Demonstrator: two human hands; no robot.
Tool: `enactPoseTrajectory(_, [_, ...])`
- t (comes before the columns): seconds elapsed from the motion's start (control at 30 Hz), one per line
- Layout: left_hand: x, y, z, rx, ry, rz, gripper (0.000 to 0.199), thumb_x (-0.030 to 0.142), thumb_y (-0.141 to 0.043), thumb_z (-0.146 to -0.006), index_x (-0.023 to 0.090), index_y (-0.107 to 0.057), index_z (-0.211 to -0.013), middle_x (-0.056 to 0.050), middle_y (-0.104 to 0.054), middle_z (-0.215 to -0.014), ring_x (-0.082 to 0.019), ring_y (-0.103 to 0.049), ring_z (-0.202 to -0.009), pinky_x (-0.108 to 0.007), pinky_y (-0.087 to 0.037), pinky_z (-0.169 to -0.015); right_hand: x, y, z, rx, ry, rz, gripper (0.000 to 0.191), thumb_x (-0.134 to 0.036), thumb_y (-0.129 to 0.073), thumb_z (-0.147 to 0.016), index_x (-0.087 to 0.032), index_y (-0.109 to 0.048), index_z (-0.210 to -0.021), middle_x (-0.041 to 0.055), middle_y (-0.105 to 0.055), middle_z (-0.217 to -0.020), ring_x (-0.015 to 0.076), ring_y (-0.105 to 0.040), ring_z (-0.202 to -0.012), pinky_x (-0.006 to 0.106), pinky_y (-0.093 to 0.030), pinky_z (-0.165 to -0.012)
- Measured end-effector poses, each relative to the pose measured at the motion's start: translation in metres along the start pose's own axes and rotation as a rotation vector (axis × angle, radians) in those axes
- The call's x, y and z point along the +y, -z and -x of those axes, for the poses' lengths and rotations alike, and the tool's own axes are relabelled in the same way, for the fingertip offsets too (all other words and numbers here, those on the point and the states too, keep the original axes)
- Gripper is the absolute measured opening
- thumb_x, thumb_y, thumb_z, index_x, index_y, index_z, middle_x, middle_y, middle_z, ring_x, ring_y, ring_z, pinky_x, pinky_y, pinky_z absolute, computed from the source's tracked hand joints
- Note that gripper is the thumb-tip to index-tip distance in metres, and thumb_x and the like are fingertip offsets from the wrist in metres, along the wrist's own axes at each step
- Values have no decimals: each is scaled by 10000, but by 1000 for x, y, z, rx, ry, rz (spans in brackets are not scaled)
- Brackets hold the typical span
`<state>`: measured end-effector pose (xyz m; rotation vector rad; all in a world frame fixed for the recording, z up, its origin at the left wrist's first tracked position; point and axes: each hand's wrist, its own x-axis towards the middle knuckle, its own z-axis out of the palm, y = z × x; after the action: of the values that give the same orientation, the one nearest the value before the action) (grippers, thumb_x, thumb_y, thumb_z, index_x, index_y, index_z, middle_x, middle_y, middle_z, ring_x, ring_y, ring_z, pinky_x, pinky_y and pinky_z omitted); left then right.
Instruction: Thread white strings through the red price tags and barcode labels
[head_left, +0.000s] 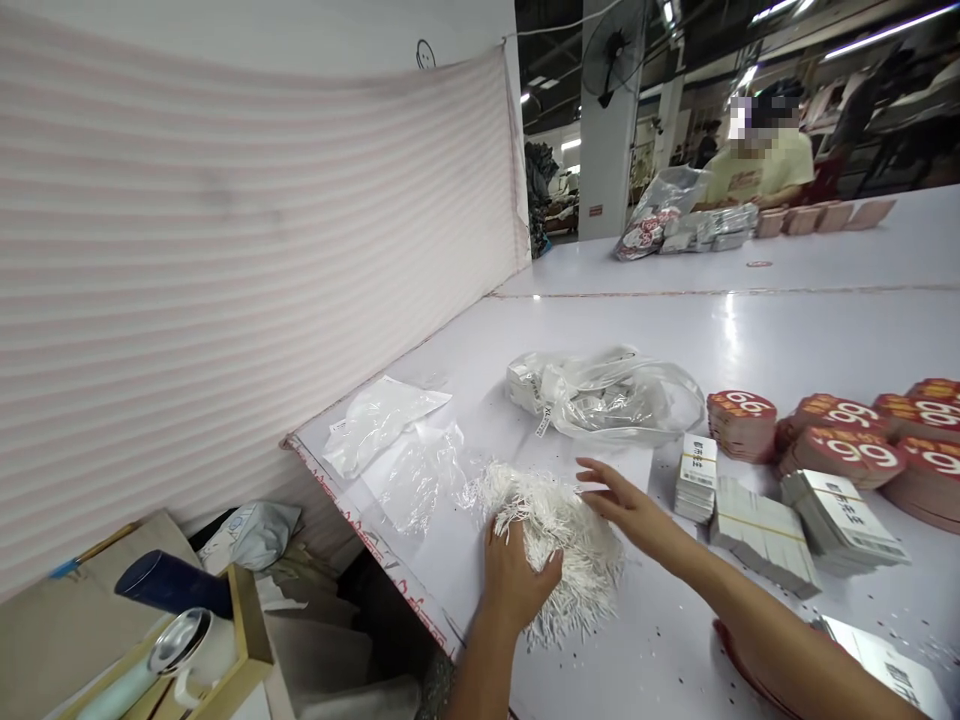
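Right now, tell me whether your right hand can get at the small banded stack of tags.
Probably yes: the right hand is open and lies just beside the small banded stack of tags, and nothing visible stands between them.

Workroom background. We see a pink-striped curtain (pixel 225 280) draped along a white wall (pixel 262 25), with a long white work table (pixel 750 340) running beside it. Beyond stands a square white pillar (pixel 600 170) bearing a black wall fan (pixel 616 50), beneath a dark ceiling (pixel 555 50) with strip lights (pixel 892 30).
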<state>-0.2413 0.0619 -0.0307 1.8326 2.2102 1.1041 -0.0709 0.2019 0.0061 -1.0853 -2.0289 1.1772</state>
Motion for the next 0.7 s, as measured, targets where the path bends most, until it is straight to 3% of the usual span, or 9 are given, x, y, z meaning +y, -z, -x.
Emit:
enactPoseTrajectory(0.1, [-6,-6,1,59,-39,-17,543,358,-669,-818,150,-538,-1302,-187,-656,-1280,-387,-594,-1228,-600,-474,-1051,8,19,0,74,-50,41,308,-333,-613,-1017,-204,-600,-1296,90,-631,-1277,225,-667,-1034,430,-574,-876])
enactPoseTrajectory(0.2, [-14,-9,1,146,-108,-17,541,363,-649,-818,136,-514,-1289,-186,-681,-1184,-370,-648,-1120,-578,-538,-961,15,31,3,117,-154,191,260,-342,-621,-1010,-192,-632,-1222,74,-660,-1194,210,-673,-974,415,-573,-850])
enactPoseTrajectory(0.3, [-16,-8,2,274,-196,-4,446,327,-540,-868,124,-468,-1259,-191,-668,-1131,-334,-652,-1092,-533,-559,-918,16,30,4,87,-223,328,238,-360,-616,-1011,-191,-649,-1176,64,-671,-1150,197,-674,-925,394,-577,-818])
enactPoseTrajectory(0.4, [-4,-5,0,361,-301,-17,410,245,-437,-904,131,-418,-1298,-226,-597,-1302,-322,-573,-1253,-556,-484,-1025,16,17,-3,27,-244,390,244,-357,-626,-1005,-188,-649,-1181,72,-661,-1187,210,-668,-972,411,-571,-844])
enactPoseTrajectory(0.57, [23,-13,-10,198,-410,-96,512,323,-558,-919,270,-465,-1420,-74,-584,-1451,-306,-500,-1372,-598,-335,-1170,13,-2,-14,-76,-208,309,267,-346,-658,-986,-176,-648,-1192,63,-661,-1184,221,-674,-964,406,-580,-824])
enactPoseTrajectory(0.7, [23,-27,-16,186,-296,-128,406,289,-607,-903,193,-589,-1297,-125,-673,-1328,-371,-576,-1275,-700,-350,-1113,-4,20,-11,23,-105,119,252,-359,-649,-991,-166,-652,-1153,52,-674,-1115,205,-678,-914,387,-580,-795])
